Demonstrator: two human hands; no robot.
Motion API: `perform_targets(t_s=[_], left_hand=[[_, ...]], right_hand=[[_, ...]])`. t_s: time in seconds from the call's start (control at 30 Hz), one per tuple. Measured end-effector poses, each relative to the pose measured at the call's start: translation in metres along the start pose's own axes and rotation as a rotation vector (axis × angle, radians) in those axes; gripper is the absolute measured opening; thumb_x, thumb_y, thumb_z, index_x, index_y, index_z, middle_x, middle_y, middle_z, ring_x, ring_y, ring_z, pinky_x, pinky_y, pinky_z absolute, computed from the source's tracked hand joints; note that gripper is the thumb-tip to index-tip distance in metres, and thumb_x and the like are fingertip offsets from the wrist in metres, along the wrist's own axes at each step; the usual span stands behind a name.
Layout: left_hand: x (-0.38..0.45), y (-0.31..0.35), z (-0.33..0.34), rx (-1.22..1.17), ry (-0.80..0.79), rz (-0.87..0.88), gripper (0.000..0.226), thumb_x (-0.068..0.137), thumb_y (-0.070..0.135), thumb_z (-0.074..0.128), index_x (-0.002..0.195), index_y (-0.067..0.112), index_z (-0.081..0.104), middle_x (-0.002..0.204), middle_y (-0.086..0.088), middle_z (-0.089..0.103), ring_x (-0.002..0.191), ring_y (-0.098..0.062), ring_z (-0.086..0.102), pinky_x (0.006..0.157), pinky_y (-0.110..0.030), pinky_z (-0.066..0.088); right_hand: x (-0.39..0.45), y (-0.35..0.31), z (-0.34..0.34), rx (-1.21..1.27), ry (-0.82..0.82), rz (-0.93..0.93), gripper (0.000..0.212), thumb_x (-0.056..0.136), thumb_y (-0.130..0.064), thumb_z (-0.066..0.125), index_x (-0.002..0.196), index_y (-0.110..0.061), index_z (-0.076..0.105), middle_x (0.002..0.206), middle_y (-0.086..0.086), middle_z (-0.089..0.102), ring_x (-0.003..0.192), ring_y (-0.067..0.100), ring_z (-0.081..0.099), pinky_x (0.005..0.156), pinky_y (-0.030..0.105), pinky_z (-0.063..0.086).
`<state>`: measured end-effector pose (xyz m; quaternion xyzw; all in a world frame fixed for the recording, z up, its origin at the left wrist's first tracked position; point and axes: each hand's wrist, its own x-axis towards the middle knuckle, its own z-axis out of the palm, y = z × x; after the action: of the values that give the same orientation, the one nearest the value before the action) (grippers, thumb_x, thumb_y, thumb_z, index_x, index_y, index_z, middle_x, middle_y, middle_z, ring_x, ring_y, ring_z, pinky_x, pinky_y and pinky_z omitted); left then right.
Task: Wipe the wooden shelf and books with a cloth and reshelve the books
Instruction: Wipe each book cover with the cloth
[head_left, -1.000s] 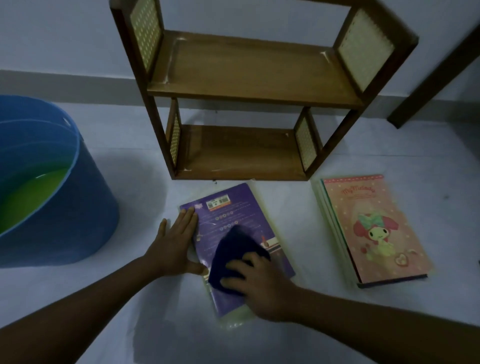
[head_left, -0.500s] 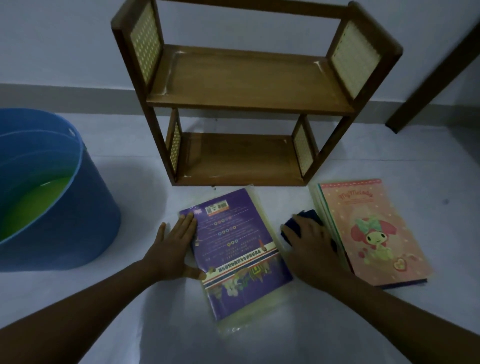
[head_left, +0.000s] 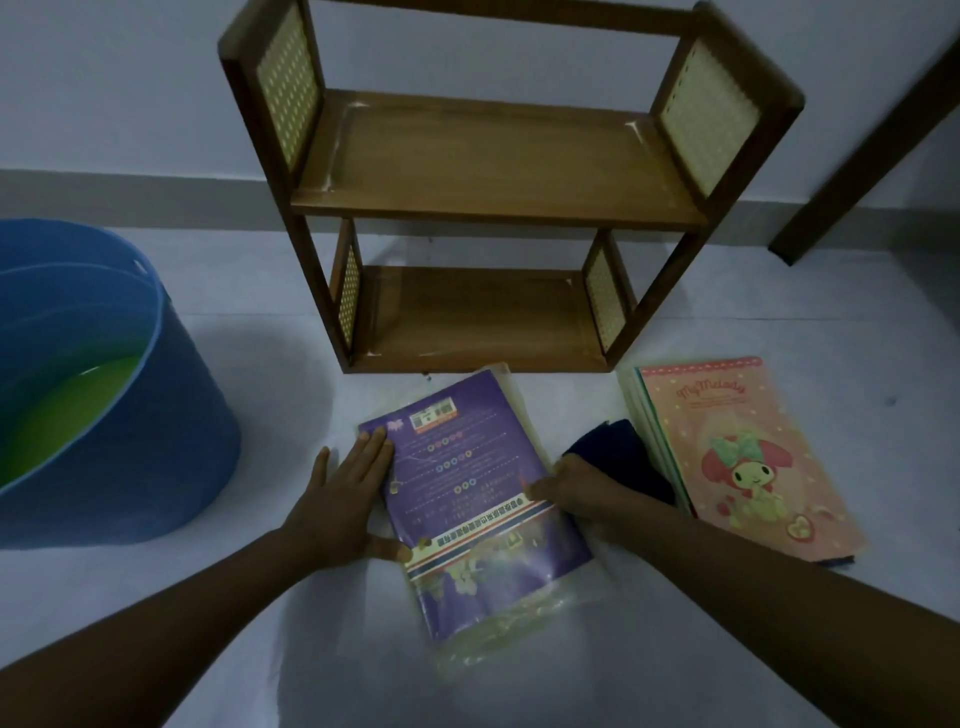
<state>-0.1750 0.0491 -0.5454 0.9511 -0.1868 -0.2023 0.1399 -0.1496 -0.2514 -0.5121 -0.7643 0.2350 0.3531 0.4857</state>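
the purple book (head_left: 467, 499) lies flat on the floor (head_left: 260, 364) just in front of the wooden shelf (head_left: 493, 208). the left hand (head_left: 345, 501) rests spread wide and flat along the book's left edge, thumb at its lower side. the right hand (head_left: 576, 486) curls at the book's right edge; whether it grips the book i cannot tell. the dark blue cloth (head_left: 623, 457) lies between this book and the pink book stack (head_left: 737, 457). a blue tub (head_left: 156, 441) of greenish liquid stands at the left.

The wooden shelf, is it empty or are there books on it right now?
Empty. Both boards of the wooden shelf are bare.
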Motion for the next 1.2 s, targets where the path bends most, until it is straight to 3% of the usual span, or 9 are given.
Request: perform_targets(t_s=[0.13,0.3,0.4,0.57,0.7,0.77,0.93,1.07,1.2], left_hand=[[-0.002,-0.001,0.0,0.01,-0.019,0.003,0.139,0.047,0.1,0.029,0.143,0.015,-0.024,0.151,-0.002,-0.027,0.143,-0.021,-0.022,0.113,-0.048,-0.013],[-0.012,-0.008,-0.008,0.031,-0.078,0.169,0.13,0.062,0.09,0.047,0.146,0.023,-0.026,0.155,-0.002,-0.031,0.144,-0.019,-0.026,0.116,-0.047,-0.019],[-0.029,0.007,-0.017,-0.147,0.166,0.307,0.097,0.08,0.073,0.049,0.153,0.033,-0.002,0.163,0.002,0.004,0.149,-0.014,0.004,0.121,-0.048,0.01],[-0.03,0.055,-0.074,-0.604,0.613,0.234,0.033,0.09,0.033,0.059,0.122,0.043,0.057,0.122,0.032,0.059,0.113,0.005,0.058,0.094,-0.01,0.045],[-0.019,0.05,-0.106,-0.612,0.637,0.104,0.031,0.087,0.006,0.064,0.099,0.034,0.06,0.086,0.051,0.058,0.085,0.025,0.057,0.071,0.003,0.042],[-0.016,0.048,-0.113,-0.672,0.568,0.083,0.034,0.088,0.005,0.064,0.095,0.038,0.057,0.082,0.048,0.06,0.084,0.022,0.059,0.07,0.002,0.044],[-0.018,0.051,-0.11,-0.825,0.496,0.05,0.027,0.089,0.011,0.063,0.097,0.037,0.06,0.087,0.039,0.067,0.09,0.012,0.064,0.073,-0.004,0.049],[-0.018,0.049,-0.093,-0.95,0.493,-0.056,0.029,0.091,0.012,0.06,0.104,0.038,0.06,0.103,0.02,0.072,0.103,-0.007,0.066,0.089,-0.032,0.055],[-0.02,0.046,-0.075,-0.921,0.512,-0.135,0.024,0.092,0.022,0.062,0.11,0.038,0.058,0.112,0.003,0.069,0.106,-0.017,0.065,0.092,-0.048,0.053]], right_hand=[[-0.001,-0.007,-0.003,-0.033,-0.093,0.008,0.061,0.077,-0.026,0.077,0.124,0.004,0.052,0.113,0.019,0.065,0.097,0.03,0.067,0.087,0.043,0.057],[-0.031,-0.03,-0.016,0.156,-0.253,-0.042,0.04,0.087,-0.012,0.068,0.123,-0.01,0.051,0.112,0.012,0.067,0.097,0.029,0.068,0.081,0.04,0.058],[-0.044,-0.049,-0.036,0.3,-0.356,-0.046,0.026,0.09,-0.008,0.061,0.116,-0.009,0.062,0.106,0.015,0.069,0.088,0.028,0.069,0.079,0.04,0.059],[-0.069,-0.064,-0.068,0.457,-0.271,-0.096,0.031,0.091,-0.029,0.06,0.105,-0.003,0.068,0.092,0.017,0.072,0.076,0.024,0.07,0.066,0.032,0.06],[-0.082,-0.051,-0.079,0.197,0.008,-0.363,0.021,0.093,-0.003,0.053,0.11,-0.012,0.059,0.101,0.017,0.064,0.078,0.015,0.062,0.058,0.019,0.054],[-0.091,-0.048,-0.075,-0.011,0.051,-0.511,0.03,0.083,0.003,0.064,0.104,-0.017,0.055,0.091,0.007,0.06,0.074,0.006,0.062,0.061,0.016,0.05],[-0.103,-0.057,-0.051,0.047,0.106,-0.777,0.036,0.085,0.012,0.059,0.081,-0.024,0.058,0.062,-0.02,0.067,0.065,-0.019,0.059,0.06,0.002,0.045],[-0.088,-0.054,-0.05,-0.146,0.02,-0.728,0.045,0.083,0.013,0.059,0.11,-0.023,0.062,0.093,-0.023,0.069,0.091,-0.012,0.062,0.073,0.009,0.049],[-0.073,-0.038,-0.044,-0.192,-0.219,-0.659,0.071,0.078,0.005,0.059,0.136,-0.03,0.039,0.136,-0.014,0.052,0.126,-0.003,0.048,0.097,0.018,0.046]])
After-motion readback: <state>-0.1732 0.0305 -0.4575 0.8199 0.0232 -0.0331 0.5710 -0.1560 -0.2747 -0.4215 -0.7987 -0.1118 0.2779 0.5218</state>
